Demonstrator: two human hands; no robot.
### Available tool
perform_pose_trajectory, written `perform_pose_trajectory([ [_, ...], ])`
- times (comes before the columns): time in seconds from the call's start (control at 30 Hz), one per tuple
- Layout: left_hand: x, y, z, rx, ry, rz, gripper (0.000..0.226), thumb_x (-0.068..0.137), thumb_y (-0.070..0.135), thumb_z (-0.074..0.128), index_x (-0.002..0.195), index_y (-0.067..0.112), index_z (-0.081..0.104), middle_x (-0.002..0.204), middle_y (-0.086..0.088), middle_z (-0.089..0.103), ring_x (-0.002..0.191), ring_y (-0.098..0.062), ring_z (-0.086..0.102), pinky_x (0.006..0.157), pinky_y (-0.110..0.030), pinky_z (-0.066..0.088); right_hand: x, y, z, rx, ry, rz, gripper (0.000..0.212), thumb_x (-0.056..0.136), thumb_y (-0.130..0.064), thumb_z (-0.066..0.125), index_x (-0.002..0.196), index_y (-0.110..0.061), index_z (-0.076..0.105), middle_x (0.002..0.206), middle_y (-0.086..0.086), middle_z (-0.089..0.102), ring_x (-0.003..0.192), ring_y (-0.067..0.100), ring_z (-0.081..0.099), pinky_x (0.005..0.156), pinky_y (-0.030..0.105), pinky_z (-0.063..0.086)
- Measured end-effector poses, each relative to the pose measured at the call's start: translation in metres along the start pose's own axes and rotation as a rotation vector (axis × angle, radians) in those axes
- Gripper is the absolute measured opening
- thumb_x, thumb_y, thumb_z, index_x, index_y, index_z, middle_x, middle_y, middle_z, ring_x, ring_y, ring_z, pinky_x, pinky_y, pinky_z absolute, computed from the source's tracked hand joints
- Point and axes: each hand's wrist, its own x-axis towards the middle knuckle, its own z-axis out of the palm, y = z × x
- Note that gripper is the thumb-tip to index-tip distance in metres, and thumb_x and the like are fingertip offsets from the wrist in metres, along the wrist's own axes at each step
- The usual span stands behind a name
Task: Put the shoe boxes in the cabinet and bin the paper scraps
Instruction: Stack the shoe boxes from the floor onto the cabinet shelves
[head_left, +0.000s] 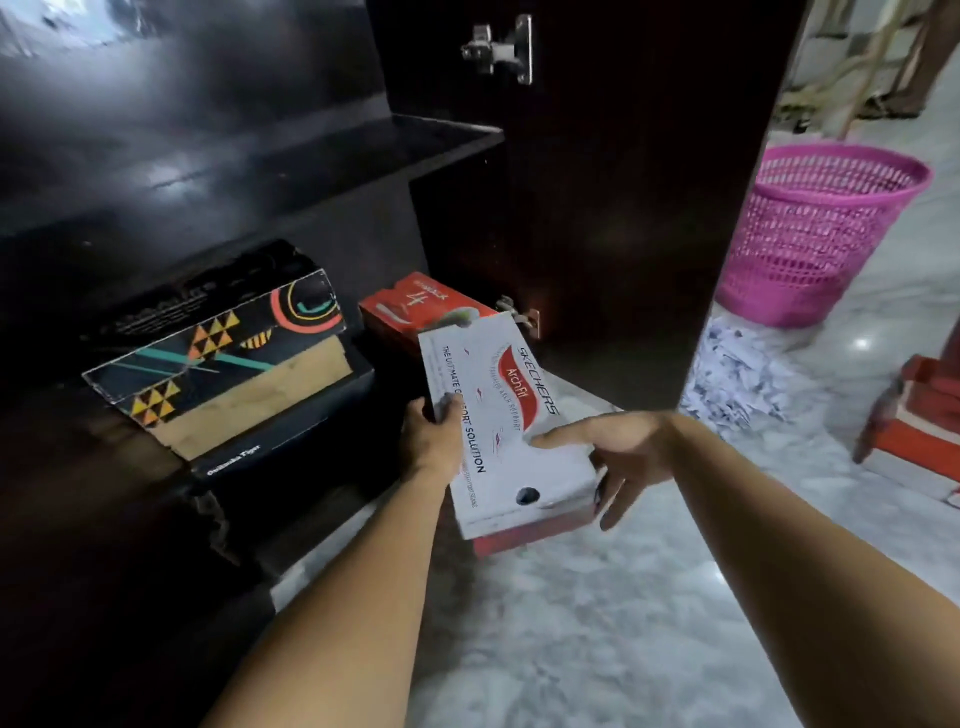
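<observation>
Left hand (431, 441): grips the white box's left long side.
Right hand (621, 457): thumb on the lid, fingers curled round its right side.
White shoe box (506, 415): held above the floor, long way pointing into the cabinet (597, 208).
Red box (415, 306): just behind it, on the cabinet's bottom shelf, near the right edge.

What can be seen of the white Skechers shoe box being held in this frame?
The Skechers box looks like cardboard: a white lid printed with a red Arch Fit band and black lettering, over a red base showing at its near end. A dark round hole sits near that end. The lid is closed. The left hand grips its left edge and the right hand its right side, holding it slightly tilted above the floor, its far end towards the open cabinet.
</observation>
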Motion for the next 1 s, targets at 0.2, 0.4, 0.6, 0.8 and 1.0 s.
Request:
perform_pose_trajectory([
  [0.2,0.067,0.051,-0.011,-0.187,0.12,-0.017,0.069,0.085,0.052,0.071,0.139,0.014,0.05,0.131,-0.008,0.064,0.114,-0.031,0.065,0.094,-0.039,0.054,0.018,-0.058,0.004,0.243,0.277,-0.272,0.068,0.066,-0.07,0.082,0.114,-0.023,0.074,0.111,0.011,0.075,0.103,0.033,0.072,0.086,0.051,0.062],
  [0.4,0.122,0.071,-0.016,-0.298,0.017,-0.046,0.098,0.064,0.068,0.075,0.148,0.03,0.041,0.143,0.0,0.053,0.126,-0.027,0.055,0.103,-0.052,0.051,0.088,-0.131,-0.001,0.659,0.457,-0.553,0.031,0.085,-0.046,0.073,0.1,-0.02,0.077,0.1,0.006,0.075,0.09,0.025,0.071,0.082,0.041,0.058],
  [0.6,0.14,0.048,-0.001,-0.202,-0.264,-0.043,0.087,0.062,0.069,0.08,0.136,0.045,0.042,0.129,0.005,0.063,0.108,-0.026,0.068,0.08,-0.05,0.063,0.141,-0.158,0.006,0.411,0.439,-0.484,0.048,0.086,-0.042,0.072,0.127,-0.019,0.064,0.127,0.008,0.061,0.103,0.03,0.065,0.071,0.046,0.064],
  [0.8,0.144,0.054,0.013,-0.157,-0.255,-0.001,0.069,0.088,0.04,0.073,0.146,0.041,0.035,0.123,-0.002,0.065,0.093,-0.026,0.074,0.072,-0.047,0.065,0.164,-0.176,0.0,0.487,0.435,-0.536,0.021,0.097,-0.026,0.058,0.115,-0.021,0.067,0.123,0.009,0.065,0.109,0.027,0.066,0.078,0.05,0.062],
  [1.0,0.137,0.071,0.024,-0.383,-0.212,-0.007,0.041,0.09,0.003,0.067,0.115,0.03,0.05,0.117,-0.008,0.068,0.1,-0.028,0.073,0.083,-0.048,0.063,0.172,-0.176,0.0,0.334,0.424,-0.479,0.021,0.097,-0.02,0.056,0.114,-0.015,0.067,0.118,0.009,0.07,0.107,0.024,0.067,0.086,0.051,0.059],
])
